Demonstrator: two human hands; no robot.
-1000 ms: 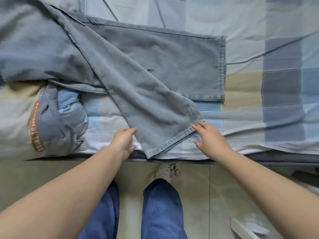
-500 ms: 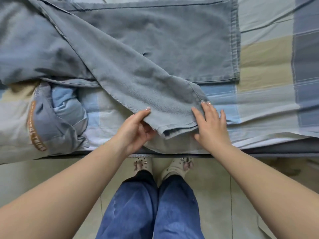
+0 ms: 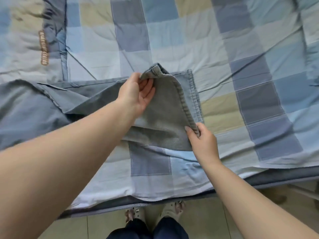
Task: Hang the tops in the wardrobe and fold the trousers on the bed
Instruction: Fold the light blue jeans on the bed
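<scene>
- Lying across the middle left of the frame on a checked bed (image 3: pixel 215 49), a pair of grey-blue denim trousers (image 3: pixel 96 94) had one leg spread flat and the other lifted at its hem.
- Denim looked soft and floppy yet fairly thick, likely moderate in weight; it sagged between the two hands, so the stitched hem (image 3: pixel 187 107) seemed the firmest place to take hold.
- At centre frame, the left hand (image 3: pixel 136 94) pinched one corner of the raised hem, fingers curled around the fabric.
- Lower and to the right, the right hand (image 3: pixel 202 140) pinched the other corner between thumb and fingers.
- Between both grips the hem ran diagonally, held above the flat leg.
- A folded quilt (image 3: pixel 31 40) sat upper left.
</scene>
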